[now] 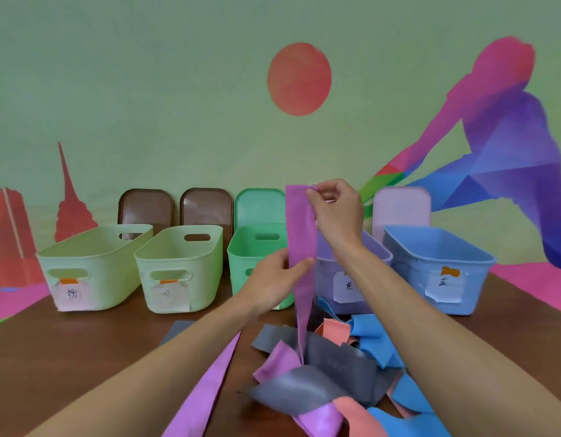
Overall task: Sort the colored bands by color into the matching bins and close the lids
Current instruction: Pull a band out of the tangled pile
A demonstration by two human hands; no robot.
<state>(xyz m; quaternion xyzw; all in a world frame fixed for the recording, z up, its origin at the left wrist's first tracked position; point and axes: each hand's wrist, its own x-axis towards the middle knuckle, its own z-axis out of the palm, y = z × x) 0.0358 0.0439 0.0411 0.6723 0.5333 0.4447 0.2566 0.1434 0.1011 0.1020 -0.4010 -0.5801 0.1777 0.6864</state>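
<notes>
While the fingers (318, 193) of our right hand (337, 216) pinch the top end of a purple band (299, 225), our left hand (272, 280) grips it lower down, holding it upright before the purple bin (328, 279). Its tail drops into the mixed pile of bands (336, 361) on the near-right desk (83, 342).

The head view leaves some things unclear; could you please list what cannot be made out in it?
Head view:
- Green bin: front largely hidden by the left hand.
- Purple bin: inside hidden by the right hand and the purple band both hands hold.
- Labels: handwriting too blurred to read.
- Pile of bands: cut off by the bottom edge; count unclear.
</notes>
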